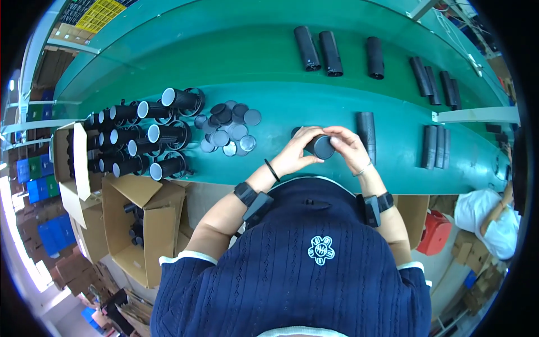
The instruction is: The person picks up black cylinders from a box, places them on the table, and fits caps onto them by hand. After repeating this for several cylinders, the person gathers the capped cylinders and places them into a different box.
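Note:
A black cylinder (pixel 323 147) is held in front of my chest, its round dark end facing me. My left hand (pixel 293 155) wraps round its left side, thumb beneath the end. The right hand (pixel 349 148) closes on its right edge, fingertips at the upper rim. Part of the cylinder is hidden behind my fingers. Just right of the right hand, another black cylinder with a textured surface (pixel 366 135) lies on the green table (pixel 275 101). Left of my left hand is a loose pile of grey and black round discs (pixel 224 126).
Black cylindrical parts with pale ends (pixel 163 133) lie in rows at the left. Further black cylinders (pixel 332 53) are on the far green belt, and several (pixel 436 147) lie at the right. Open cardboard boxes (pixel 130 247) stand below the left edge. Another person's arm (pixel 497 210) shows far right.

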Demonstrator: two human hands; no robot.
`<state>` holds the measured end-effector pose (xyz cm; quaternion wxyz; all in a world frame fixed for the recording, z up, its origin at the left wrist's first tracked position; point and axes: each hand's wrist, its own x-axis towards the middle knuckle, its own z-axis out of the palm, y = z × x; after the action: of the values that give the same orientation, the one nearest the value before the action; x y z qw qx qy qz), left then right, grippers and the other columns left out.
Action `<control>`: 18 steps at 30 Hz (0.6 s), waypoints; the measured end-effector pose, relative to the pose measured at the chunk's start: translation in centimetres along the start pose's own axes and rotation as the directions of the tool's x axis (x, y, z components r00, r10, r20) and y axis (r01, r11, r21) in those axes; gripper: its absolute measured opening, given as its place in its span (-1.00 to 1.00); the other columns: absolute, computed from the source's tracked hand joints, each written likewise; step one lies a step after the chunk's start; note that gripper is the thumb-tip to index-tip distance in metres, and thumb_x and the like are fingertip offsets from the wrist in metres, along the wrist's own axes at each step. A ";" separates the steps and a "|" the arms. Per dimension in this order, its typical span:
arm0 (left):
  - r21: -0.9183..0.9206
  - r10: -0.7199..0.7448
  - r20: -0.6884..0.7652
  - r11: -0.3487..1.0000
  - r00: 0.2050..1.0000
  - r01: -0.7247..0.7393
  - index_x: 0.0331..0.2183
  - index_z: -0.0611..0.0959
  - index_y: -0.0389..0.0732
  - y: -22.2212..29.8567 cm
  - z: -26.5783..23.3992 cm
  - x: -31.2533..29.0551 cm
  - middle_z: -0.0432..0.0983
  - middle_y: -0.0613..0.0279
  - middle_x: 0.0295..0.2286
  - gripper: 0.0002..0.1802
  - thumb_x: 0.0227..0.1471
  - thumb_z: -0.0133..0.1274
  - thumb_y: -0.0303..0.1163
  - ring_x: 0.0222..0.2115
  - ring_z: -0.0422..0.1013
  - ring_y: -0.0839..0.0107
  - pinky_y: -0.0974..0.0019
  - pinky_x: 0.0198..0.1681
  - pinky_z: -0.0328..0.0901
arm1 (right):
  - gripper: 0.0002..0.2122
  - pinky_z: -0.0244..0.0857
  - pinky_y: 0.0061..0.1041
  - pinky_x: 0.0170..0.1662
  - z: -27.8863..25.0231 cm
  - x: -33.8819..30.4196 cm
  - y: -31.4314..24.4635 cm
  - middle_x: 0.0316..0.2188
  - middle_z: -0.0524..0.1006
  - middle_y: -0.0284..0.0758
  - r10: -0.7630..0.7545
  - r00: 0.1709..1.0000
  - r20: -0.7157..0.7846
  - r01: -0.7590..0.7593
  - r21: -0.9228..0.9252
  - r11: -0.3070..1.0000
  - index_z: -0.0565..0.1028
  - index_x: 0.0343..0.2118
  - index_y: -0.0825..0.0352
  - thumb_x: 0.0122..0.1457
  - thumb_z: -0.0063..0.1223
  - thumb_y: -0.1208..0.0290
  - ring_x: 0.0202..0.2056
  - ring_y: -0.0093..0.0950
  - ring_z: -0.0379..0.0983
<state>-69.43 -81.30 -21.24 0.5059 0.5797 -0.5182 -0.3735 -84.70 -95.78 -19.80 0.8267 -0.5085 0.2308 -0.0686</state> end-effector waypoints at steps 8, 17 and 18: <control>0.106 0.035 -0.050 0.994 0.998 -0.030 0.04 0.29 -0.17 -1.1 1.1 -1.3 0.18 0.01 0.01 -0.22 -0.21 0.28 -0.27 0.09 0.09 0.05 0.06 0.14 0.07 | -0.77 0.20 -0.48 0.05 0.2 0.5 1.7 -0.09 0.41 -0.33 -0.078 0.995 0.057 0.079 -0.027 0.996 0.54 -0.19 0.37 0.06 0.15 0.50 -0.02 -0.49 0.32; 0.024 0.016 -0.112 1.000 0.994 -0.013 0.02 0.32 -0.20 -0.4 1.3 0.1 0.21 0.09 -0.01 -0.35 -0.13 0.18 -0.37 0.05 0.16 0.23 0.23 0.12 0.10 | -0.59 0.19 -0.53 0.03 -0.2 -0.1 1.9 -0.06 0.34 -0.34 -0.151 0.988 -0.020 0.145 -0.189 0.971 0.47 -0.02 0.26 0.01 0.21 0.47 -0.03 -0.49 0.27; -0.334 -0.204 -0.110 0.929 0.973 0.158 0.01 0.30 -0.21 0.4 1.3 0.2 0.27 0.10 -0.05 -0.38 -0.11 0.16 -0.40 -0.01 0.24 0.23 0.21 0.07 0.18 | -0.45 0.13 -0.46 0.13 -0.4 -0.3 1.3 0.01 0.31 -0.30 -0.097 0.995 0.026 0.099 -0.138 0.985 0.37 0.11 0.26 -0.01 0.25 0.40 0.10 -0.41 0.21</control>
<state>-70.75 -81.78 -21.09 0.5930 0.5597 -0.3567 -0.4559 -85.34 -95.36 -21.02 0.7870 -0.5764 0.2019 -0.0880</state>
